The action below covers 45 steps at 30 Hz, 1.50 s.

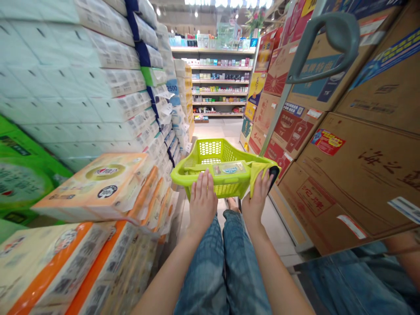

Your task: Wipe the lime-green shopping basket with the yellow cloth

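Observation:
A lime-green plastic shopping basket (210, 153) stands in the aisle in front of me. My left hand (202, 199) lies flat on its near rim with the fingers stretched out together. My right hand (258, 197) rests on the basket's near right corner, its fingers curled over a folded yellow-green cloth (257, 170) and a black part beside it. A flat green packet (229, 168) lies across the near rim between my hands. My legs in blue jeans show below.
Stacked packs of tissue paper (98, 87) form a wall on the left, with orange packs (98, 183) lower down. Brown cardboard cartons (361, 166) pile up on the right. A grey handle (324, 43) hangs at the upper right. Shelves (219, 83) close the aisle's far end.

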Each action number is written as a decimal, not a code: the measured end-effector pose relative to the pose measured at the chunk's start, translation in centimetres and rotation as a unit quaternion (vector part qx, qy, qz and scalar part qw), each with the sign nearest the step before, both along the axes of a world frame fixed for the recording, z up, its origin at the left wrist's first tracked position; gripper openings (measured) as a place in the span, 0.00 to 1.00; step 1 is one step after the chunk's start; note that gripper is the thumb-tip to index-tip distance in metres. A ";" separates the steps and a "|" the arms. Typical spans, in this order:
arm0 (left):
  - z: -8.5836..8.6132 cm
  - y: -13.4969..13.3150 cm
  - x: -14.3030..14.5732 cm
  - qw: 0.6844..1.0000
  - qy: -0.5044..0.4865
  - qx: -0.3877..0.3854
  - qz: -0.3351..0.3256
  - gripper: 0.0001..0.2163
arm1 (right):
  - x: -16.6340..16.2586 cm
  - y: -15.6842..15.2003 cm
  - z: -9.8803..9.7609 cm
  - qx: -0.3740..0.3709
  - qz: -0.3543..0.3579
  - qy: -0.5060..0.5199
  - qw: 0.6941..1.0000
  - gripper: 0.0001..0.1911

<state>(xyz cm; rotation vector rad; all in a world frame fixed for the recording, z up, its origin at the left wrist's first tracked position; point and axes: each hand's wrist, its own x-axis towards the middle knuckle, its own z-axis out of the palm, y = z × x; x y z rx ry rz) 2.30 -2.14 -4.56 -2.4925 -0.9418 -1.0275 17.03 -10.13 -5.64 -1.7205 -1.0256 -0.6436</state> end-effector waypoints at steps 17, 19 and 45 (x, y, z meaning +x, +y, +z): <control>-0.3 0.3 0.1 1.000 -0.004 0.003 0.002 0.33 | 1.6 -0.6 -0.7 -0.027 -0.001 -0.044 0.999 0.48; -0.4 0.3 0.2 1.000 -0.008 0.006 0.001 0.34 | 0.1 -0.1 -0.3 -0.016 -0.002 -0.015 1.000 0.47; -0.4 0.6 -0.2 1.000 -0.004 0.014 -0.001 0.32 | -6.2 2.3 -0.2 -0.106 0.061 -0.121 0.985 0.39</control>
